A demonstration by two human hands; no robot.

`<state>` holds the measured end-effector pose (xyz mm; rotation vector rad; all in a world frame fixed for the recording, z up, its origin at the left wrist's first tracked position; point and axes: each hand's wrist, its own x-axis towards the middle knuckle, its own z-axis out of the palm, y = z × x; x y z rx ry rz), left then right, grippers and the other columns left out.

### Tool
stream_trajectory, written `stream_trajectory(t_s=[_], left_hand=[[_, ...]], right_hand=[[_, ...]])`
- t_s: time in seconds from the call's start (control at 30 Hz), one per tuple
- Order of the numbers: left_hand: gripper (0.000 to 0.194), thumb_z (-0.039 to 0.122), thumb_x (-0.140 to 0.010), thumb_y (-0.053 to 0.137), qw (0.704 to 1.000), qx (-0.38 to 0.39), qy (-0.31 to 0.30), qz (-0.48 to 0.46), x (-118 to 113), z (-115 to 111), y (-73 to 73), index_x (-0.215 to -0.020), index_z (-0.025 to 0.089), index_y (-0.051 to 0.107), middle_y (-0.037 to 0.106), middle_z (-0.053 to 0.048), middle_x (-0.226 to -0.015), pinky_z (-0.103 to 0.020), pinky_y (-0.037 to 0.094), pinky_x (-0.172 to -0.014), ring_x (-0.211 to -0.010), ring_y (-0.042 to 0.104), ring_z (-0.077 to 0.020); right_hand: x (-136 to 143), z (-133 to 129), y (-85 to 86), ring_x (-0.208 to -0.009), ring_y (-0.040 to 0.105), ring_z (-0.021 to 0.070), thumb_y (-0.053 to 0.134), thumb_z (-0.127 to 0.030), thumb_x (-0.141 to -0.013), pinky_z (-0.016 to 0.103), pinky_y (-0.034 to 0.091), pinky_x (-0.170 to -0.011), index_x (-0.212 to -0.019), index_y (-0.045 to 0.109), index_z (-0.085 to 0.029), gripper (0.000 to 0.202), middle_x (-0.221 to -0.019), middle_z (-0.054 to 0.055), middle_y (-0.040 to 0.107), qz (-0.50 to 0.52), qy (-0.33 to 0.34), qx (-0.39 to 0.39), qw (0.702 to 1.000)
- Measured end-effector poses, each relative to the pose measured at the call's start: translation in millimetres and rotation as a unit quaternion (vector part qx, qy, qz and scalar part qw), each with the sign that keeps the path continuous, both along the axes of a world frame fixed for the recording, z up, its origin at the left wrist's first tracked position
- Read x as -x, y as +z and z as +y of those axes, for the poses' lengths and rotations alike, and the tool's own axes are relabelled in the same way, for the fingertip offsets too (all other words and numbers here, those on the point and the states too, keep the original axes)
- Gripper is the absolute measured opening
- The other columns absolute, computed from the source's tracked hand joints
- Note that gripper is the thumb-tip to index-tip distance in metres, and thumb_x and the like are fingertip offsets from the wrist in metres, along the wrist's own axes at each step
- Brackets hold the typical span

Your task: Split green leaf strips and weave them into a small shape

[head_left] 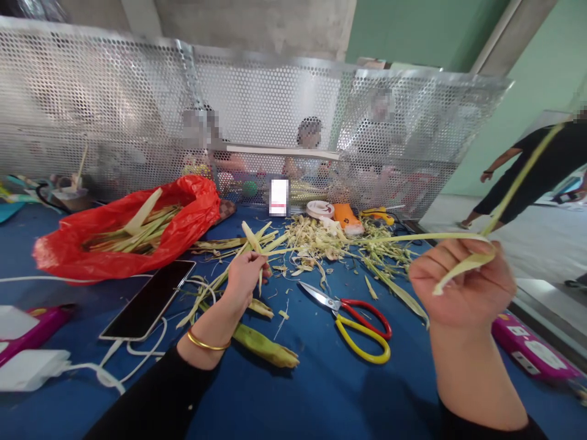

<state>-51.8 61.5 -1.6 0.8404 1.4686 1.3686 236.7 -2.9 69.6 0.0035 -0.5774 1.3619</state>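
Note:
My left hand (247, 275) pinches pale yellow-green corn husk strips (251, 236) that cross each other above the table. Raised at the right, my right hand (463, 281) is closed on a long husk strip (518, 183). One end of it curls over the fingers, and another length stretches left toward the left hand. Between the hands lie scissors (339, 305) with one red and one yellow handle, blades partly apart. A green husk piece (266, 347) rests below the left hand. Shredded husk scraps (316, 238) are heaped farther back.
A red plastic bag (50, 247) full of husk strips stands at the left. Near it lie a phone (149, 299), white cables and a charger (34, 370). A tape roll (320, 209) and orange packet (348, 217) sit before the perforated metal screen (270, 91). A person (541, 159) stands at right.

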Motion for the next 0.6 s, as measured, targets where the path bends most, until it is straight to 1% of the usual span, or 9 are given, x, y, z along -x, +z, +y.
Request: stream_trajectory(t_s=[0.1,0.2,0.27,0.33,0.37,0.4,0.47,0.53,0.6], left_hand=[[0.013,0.016,-0.070,0.066,1.000,0.008,0.015,-0.019,4.9,3.0,3.1,-0.061,0.014,0.057,0.057,0.001,-0.050,-0.019,0.043,-0.038,-0.041,0.054,-0.0104],[0.014,0.017,-0.072,0.066,0.998,0.014,0.033,-0.051,12.0,6.7,7.8,-0.062,0.014,0.056,0.056,0.003,-0.051,-0.019,0.043,-0.039,-0.040,0.052,-0.0086],[0.013,0.018,-0.076,0.063,0.996,0.019,0.038,-0.084,14.7,7.8,11.5,-0.065,0.014,0.056,0.054,0.004,-0.051,-0.018,0.043,-0.039,-0.039,0.050,-0.0068],[0.011,0.017,-0.080,0.058,0.993,0.024,0.027,-0.116,12.4,5.7,14.2,-0.069,0.013,0.058,0.051,0.005,-0.051,-0.016,0.040,-0.038,-0.038,0.046,-0.0049],[0.010,0.016,-0.081,0.057,0.991,0.025,0.011,-0.134,8.9,3.1,14.8,-0.073,0.013,0.060,0.050,0.005,-0.052,-0.015,0.037,-0.036,-0.037,0.044,-0.0043],[0.008,0.016,-0.081,0.057,0.988,0.025,-0.009,-0.150,3.9,-0.5,14.7,-0.076,0.012,0.062,0.050,0.005,-0.052,-0.015,0.034,-0.035,-0.036,0.042,-0.0039],[0.008,0.015,-0.081,0.058,0.976,0.023,-0.073,-0.202,-9.3,-10.4,12.5,-0.079,0.012,0.065,0.050,0.005,-0.053,-0.015,0.031,-0.033,-0.036,0.041,-0.0037],[0.006,0.016,-0.080,0.061,0.964,0.031,-0.129,-0.229,-23.8,-22.0,8.5,-0.078,0.012,0.066,0.058,0.001,-0.058,-0.016,0.041,-0.038,-0.042,0.050,-0.0058],[0.007,0.017,-0.080,0.064,0.955,0.042,-0.162,-0.245,-36.0,-32.1,3.9,-0.081,0.011,0.068,0.068,-0.006,-0.074,-0.021,0.053,-0.056,-0.059,0.063,-0.0113]], right_hand=[[-12.3,-4.8,4.6,-0.034,0.016,0.0057,0.054,-0.016,-0.077,0.021,0.016,-0.032,-0.062,0.039,-0.023,0.021,-0.047,-0.008,0.022,0.122,0.012,-0.013,0.992],[-19.7,-11.4,11.1,-0.035,0.017,0.0060,0.055,-0.023,-0.080,0.022,0.015,-0.034,-0.066,0.051,-0.025,0.014,-0.049,-0.006,0.028,0.294,0.008,0.002,0.956],[-20.6,-11.9,14.0,-0.037,0.020,0.0074,0.055,-0.020,-0.079,0.024,0.018,-0.035,-0.070,0.057,-0.026,0.011,-0.049,-0.006,0.029,0.301,-0.013,0.035,0.953],[-15.8,-6.7,12.0,-0.036,0.021,0.0082,0.050,-0.013,-0.079,0.024,0.022,-0.035,-0.069,0.056,-0.025,0.016,-0.046,-0.007,0.027,0.158,-0.062,0.081,0.982],[-10.6,-2.3,8.2,-0.035,0.021,0.0078,0.049,-0.011,-0.078,0.023,0.024,-0.035,-0.067,0.054,-0.023,0.017,-0.045,-0.007,0.027,0.046,-0.095,0.104,0.989],[-3.2,2.7,2.3,-0.034,0.020,0.0065,0.053,-0.012,-0.075,0.022,0.025,-0.034,-0.065,0.053,-0.022,0.014,-0.044,-0.009,0.027,-0.061,-0.138,0.120,0.981],[18.0,12.1,-15.4,-0.035,0.024,0.0033,0.066,-0.018,-0.069,0.019,0.027,-0.036,-0.061,0.052,-0.019,0.016,-0.047,-0.009,0.035,-0.235,-0.166,0.163,0.944],[45.0,17.4,-37.8,-0.037,0.026,0.0035,0.072,-0.028,-0.067,0.018,0.020,-0.034,-0.065,0.056,-0.017,0.020,-0.049,-0.008,0.039,-0.373,-0.108,0.222,0.895],[72.2,17.7,-59.6,-0.037,0.026,0.0042,0.071,-0.038,-0.070,0.019,0.021,-0.037,-0.066,0.056,-0.017,0.026,-0.046,-0.010,0.034,-0.440,-0.039,0.247,0.862]])
